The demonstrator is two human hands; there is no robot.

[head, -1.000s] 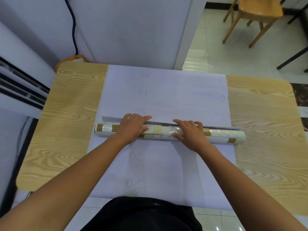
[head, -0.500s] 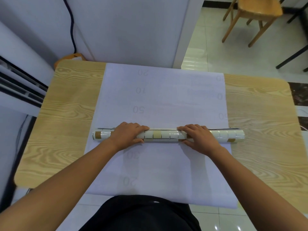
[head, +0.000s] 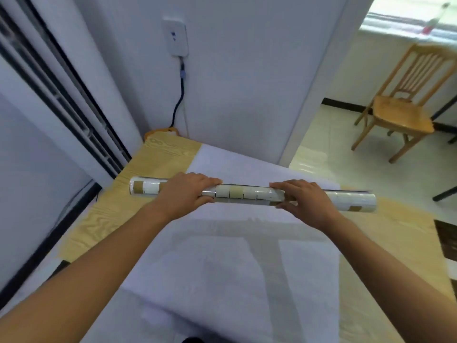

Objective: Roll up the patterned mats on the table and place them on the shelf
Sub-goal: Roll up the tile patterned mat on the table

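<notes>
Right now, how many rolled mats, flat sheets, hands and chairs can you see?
Rolled mat: 1
Flat white sheet: 1
Hands: 2 (left hand, right hand, both gripping the roll)
Wooden chair: 1
Total: 5

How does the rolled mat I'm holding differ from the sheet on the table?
The rolled mat is a tube; the sheet lies flat. The rolled mat shows white and tan squares; the sheet is plain pale. The left hand and right hand grip the rolled mat; the sheet rests on the table.
</notes>
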